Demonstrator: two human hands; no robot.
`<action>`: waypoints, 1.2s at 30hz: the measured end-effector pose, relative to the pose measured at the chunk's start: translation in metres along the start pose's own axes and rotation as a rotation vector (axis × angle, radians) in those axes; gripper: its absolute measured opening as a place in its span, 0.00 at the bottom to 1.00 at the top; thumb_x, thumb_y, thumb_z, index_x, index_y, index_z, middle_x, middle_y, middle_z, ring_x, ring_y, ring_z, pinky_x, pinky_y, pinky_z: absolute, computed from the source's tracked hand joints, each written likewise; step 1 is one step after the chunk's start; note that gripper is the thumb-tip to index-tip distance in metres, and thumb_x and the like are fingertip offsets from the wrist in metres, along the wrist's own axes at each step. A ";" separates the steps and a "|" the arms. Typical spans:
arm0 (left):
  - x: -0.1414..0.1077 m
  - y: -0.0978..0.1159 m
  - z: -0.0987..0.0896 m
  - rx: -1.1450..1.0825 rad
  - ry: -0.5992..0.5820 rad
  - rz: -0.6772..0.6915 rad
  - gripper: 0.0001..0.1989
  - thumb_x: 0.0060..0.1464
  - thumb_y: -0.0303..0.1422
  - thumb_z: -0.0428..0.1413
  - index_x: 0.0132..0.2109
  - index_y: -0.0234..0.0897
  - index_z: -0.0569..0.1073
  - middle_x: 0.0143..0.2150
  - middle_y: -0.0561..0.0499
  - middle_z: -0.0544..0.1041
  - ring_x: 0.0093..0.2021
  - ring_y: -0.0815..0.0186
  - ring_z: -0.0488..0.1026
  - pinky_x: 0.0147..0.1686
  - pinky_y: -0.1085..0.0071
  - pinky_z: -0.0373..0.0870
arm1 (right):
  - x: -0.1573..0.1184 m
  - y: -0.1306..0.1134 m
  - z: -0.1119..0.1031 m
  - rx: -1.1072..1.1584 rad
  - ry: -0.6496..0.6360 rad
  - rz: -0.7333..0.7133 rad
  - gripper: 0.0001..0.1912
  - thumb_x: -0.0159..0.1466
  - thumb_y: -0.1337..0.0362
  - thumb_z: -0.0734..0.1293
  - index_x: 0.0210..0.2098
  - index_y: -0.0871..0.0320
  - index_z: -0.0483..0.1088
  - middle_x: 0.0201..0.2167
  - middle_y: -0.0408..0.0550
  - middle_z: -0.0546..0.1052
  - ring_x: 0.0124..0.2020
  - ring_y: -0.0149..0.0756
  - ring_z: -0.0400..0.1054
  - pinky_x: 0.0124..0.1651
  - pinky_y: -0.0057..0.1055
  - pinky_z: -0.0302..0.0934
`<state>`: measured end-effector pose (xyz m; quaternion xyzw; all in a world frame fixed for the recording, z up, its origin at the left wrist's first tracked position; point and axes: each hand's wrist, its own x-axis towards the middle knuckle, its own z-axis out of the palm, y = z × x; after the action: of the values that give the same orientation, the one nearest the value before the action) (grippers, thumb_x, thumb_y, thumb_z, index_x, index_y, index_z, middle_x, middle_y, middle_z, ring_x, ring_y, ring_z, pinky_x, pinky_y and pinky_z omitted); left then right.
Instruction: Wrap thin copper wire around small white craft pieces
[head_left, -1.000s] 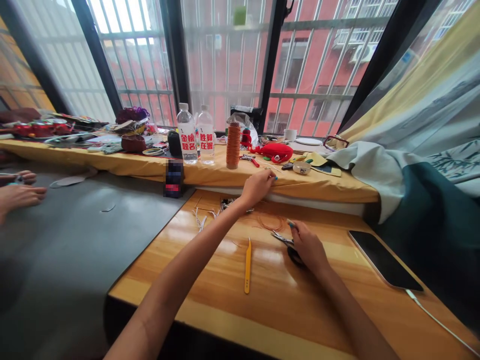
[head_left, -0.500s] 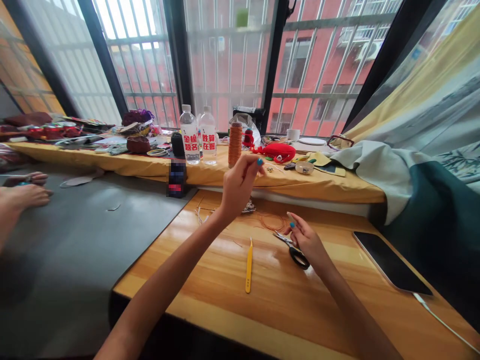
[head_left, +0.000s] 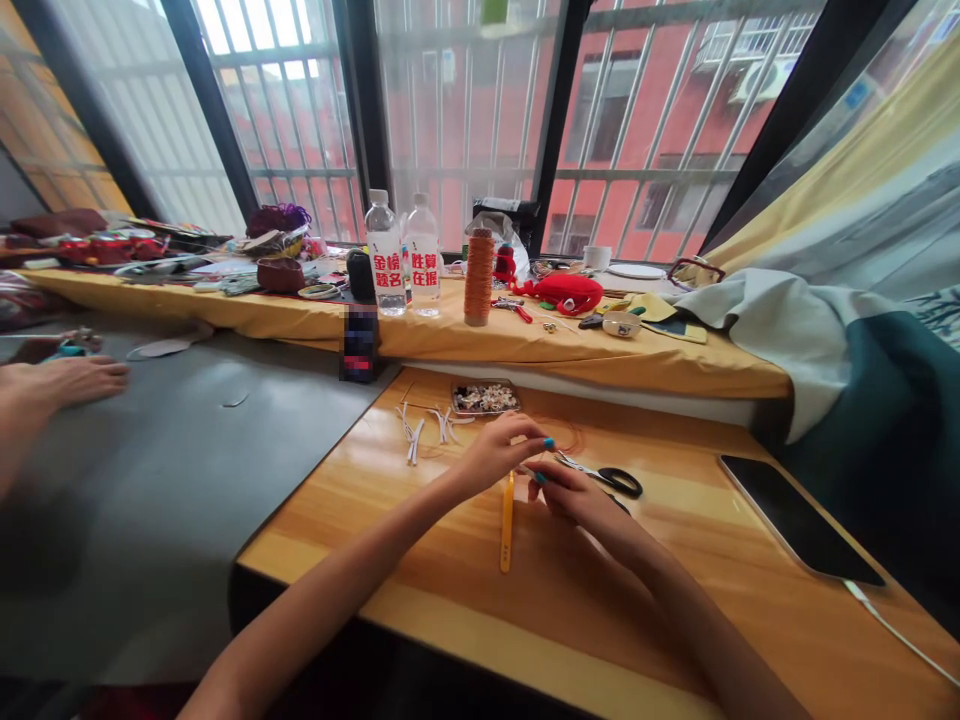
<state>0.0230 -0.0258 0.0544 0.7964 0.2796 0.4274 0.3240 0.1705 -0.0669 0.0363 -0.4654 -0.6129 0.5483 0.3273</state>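
Note:
My left hand (head_left: pixel 504 452) and my right hand (head_left: pixel 574 492) meet low over the wooden table, fingertips close together. Both are closed in a pinch. Whatever sits between the fingers is too small to make out. Yellow tweezers (head_left: pixel 507 535) lie just below my hands, their tip partly hidden. Scissors with black handles (head_left: pixel 624 482) rest beside and behind my right hand, partly covered. A loop of thin orange thread (head_left: pixel 576 432) lies behind my fingers. Beyond my left hand stands a small clear tray (head_left: pixel 484 413) of small beads, with white strips (head_left: pixel 412 440) to its left.
On the cloth-covered sill (head_left: pixel 645 365) stand an orange thread spool (head_left: pixel 478 280), two water bottles (head_left: pixel 388 262) and a red pouch (head_left: pixel 566 292). A phone (head_left: pixel 799 520) with a cable lies at right. Another person's hand (head_left: pixel 82 380) works over the grey mat (head_left: pixel 187 480) at left.
My left hand has come down from in front of the spool to my right hand, which has moved slightly left. The bead tray and more of the scissors now show.

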 end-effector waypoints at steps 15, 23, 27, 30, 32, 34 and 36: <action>-0.002 -0.003 0.014 -0.515 0.122 -0.326 0.11 0.44 0.36 0.52 0.29 0.31 0.71 0.24 0.53 0.68 0.27 0.73 0.63 0.29 0.77 0.59 | -0.006 -0.011 0.001 0.028 -0.051 -0.022 0.17 0.52 0.51 0.61 0.24 0.61 0.65 0.13 0.35 0.50 0.14 0.20 0.43 0.18 0.24 0.36; 0.002 -0.024 0.010 -0.306 0.266 -0.358 0.10 0.47 0.35 0.48 0.28 0.32 0.68 0.21 0.54 0.65 0.22 0.73 0.60 0.24 0.76 0.58 | -0.004 -0.010 -0.003 0.048 0.045 -0.031 0.18 0.52 0.51 0.61 0.24 0.62 0.66 0.15 0.37 0.58 0.12 0.18 0.44 0.16 0.23 0.35; 0.001 -0.029 0.006 0.101 0.272 -0.155 0.09 0.48 0.30 0.48 0.37 0.32 0.68 0.35 0.47 0.69 0.36 0.67 0.65 0.37 0.70 0.62 | -0.002 -0.007 -0.003 0.058 0.071 -0.047 0.18 0.52 0.50 0.61 0.24 0.62 0.66 0.16 0.37 0.59 0.12 0.17 0.45 0.15 0.23 0.35; -0.002 -0.022 0.002 0.338 0.136 0.158 0.14 0.49 0.25 0.46 0.44 0.37 0.66 0.45 0.47 0.67 0.47 0.64 0.61 0.48 0.66 0.56 | -0.001 -0.006 -0.005 0.051 0.103 -0.058 0.19 0.52 0.50 0.61 0.22 0.62 0.64 0.15 0.37 0.59 0.11 0.17 0.45 0.14 0.23 0.35; -0.004 -0.018 0.001 0.391 -0.032 0.282 0.16 0.49 0.23 0.45 0.44 0.39 0.67 0.43 0.49 0.70 0.48 0.65 0.60 0.49 0.66 0.55 | 0.000 -0.006 -0.006 0.043 0.125 -0.070 0.19 0.52 0.50 0.61 0.21 0.61 0.63 0.14 0.36 0.58 0.12 0.18 0.45 0.15 0.23 0.34; -0.006 -0.015 0.001 0.408 -0.116 0.311 0.15 0.49 0.23 0.45 0.44 0.39 0.68 0.40 0.49 0.71 0.46 0.66 0.61 0.47 0.67 0.56 | -0.001 -0.007 -0.007 0.032 0.136 -0.074 0.19 0.52 0.50 0.60 0.19 0.61 0.62 0.11 0.35 0.55 0.12 0.19 0.44 0.15 0.24 0.34; -0.006 -0.017 0.002 0.415 -0.129 0.289 0.14 0.50 0.25 0.46 0.44 0.37 0.68 0.38 0.48 0.72 0.42 0.67 0.64 0.45 0.69 0.58 | -0.002 -0.008 -0.008 0.027 0.148 -0.068 0.20 0.52 0.49 0.60 0.19 0.60 0.61 0.10 0.35 0.53 0.12 0.19 0.42 0.16 0.24 0.32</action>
<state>0.0191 -0.0198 0.0380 0.9031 0.2235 0.3510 0.1066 0.1765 -0.0656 0.0459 -0.4790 -0.5951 0.5092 0.3964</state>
